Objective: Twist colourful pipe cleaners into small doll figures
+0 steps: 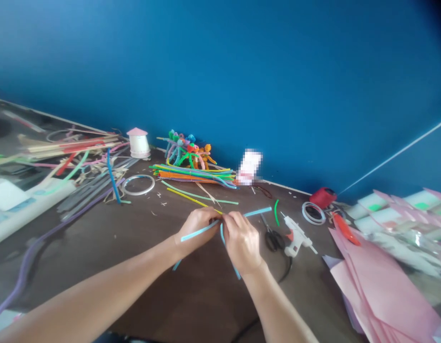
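Both hands meet over the dark table, fingertips pinched together. My left hand [196, 227] grips light blue pipe cleaners [199, 231]; one piece lies across its back and another end pokes out below. My right hand [243, 242] is closed on the same blue bundle, with an end sticking out to the right and another hanging under the palm. A yellow pipe cleaner [186, 196] runs from the fingertips up to the left. Fingers hide where the pieces join. Just beyond lies a pale green pipe cleaner [199, 193].
Behind are a colourful pipe cleaner pile [195, 176] and small pipe cleaner figures [189, 151]. To the right lie black-handled scissors [275, 239], a white glue gun [297, 236], a red thread spool [323, 196] and pink sheets [384, 281]. A white ring [138, 192] sits left.
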{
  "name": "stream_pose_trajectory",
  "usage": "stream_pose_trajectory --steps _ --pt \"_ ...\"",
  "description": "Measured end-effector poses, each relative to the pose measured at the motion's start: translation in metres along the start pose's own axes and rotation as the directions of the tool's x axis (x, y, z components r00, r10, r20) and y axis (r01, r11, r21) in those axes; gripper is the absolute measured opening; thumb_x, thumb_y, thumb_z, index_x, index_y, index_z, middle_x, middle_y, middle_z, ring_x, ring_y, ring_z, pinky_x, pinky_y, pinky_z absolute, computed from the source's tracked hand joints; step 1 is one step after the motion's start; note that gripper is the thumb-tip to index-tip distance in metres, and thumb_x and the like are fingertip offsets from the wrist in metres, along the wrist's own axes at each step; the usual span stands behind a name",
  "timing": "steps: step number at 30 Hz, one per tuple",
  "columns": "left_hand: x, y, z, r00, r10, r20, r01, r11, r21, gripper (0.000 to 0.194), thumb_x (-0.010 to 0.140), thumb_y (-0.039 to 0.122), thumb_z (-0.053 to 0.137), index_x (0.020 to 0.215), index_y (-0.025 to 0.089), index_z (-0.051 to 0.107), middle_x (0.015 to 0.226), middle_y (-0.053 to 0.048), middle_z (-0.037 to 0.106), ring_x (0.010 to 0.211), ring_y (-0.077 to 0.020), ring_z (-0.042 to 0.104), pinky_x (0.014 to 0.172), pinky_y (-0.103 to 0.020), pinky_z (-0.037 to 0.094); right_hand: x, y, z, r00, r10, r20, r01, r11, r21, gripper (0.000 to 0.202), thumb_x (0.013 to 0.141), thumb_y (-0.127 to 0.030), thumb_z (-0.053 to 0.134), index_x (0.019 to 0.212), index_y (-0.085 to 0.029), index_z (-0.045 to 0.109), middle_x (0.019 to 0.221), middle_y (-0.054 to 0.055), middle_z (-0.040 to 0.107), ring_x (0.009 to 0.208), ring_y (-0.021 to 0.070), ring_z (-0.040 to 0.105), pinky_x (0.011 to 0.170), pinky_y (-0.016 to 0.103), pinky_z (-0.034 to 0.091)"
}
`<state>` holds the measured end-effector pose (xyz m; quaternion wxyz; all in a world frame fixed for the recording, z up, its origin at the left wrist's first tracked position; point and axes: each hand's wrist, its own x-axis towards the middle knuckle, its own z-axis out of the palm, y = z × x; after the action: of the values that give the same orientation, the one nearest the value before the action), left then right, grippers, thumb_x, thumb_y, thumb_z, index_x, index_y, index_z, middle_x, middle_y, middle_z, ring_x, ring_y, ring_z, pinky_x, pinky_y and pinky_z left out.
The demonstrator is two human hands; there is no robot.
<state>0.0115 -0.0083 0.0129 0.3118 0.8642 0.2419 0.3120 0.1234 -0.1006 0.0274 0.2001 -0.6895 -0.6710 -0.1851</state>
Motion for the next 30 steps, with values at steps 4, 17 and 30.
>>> stream_pose_trajectory --steps 4,17,30 --pt "-0.001 0.003 0.0 0.997 0.071 -0.019 -0.07 0.995 0.072 0.017 0.071 0.013 0.049 0.074 0.017 0.065 0.072 -0.004 0.065 0.069 -0.0143 0.06 0.063 -0.022 0.044 0.0 -0.002 -0.001 0.999 0.028 0.038 -0.024 0.996 -0.087 0.013 0.079 -0.012 0.049 0.073 -0.019 0.058 0.067 0.003 0.056 0.071 0.0173 0.048 0.056 0.025 0.035" --pt "-0.002 0.001 0.003 1.0 0.027 -0.01 -0.026 0.992 0.122 0.018 0.071 0.013 0.047 0.073 0.018 0.064 0.069 -0.002 0.067 0.065 -0.0136 0.062 0.06 -0.02 0.043 0.0 -0.002 0.003 0.997 0.081 0.008 -0.08 0.992 -0.096 0.015 0.079 -0.014 0.047 0.072 -0.019 0.059 0.056 0.002 0.056 0.06 0.0144 0.049 0.05 0.024 0.027" --pt "0.0 -0.006 -0.001 1.0 0.03 -0.008 -0.026 0.959 0.283 0.018 0.076 0.025 0.051 0.085 0.024 0.066 0.083 -0.002 0.068 0.079 -0.0165 0.06 0.071 -0.024 0.044 -0.002 0.005 0.01 0.98 0.2 0.004 -0.2 0.98 0.017 0.019 0.077 -0.018 0.05 0.089 -0.023 0.063 0.064 0.001 0.061 0.061 0.014 0.056 0.056 0.022 0.034"
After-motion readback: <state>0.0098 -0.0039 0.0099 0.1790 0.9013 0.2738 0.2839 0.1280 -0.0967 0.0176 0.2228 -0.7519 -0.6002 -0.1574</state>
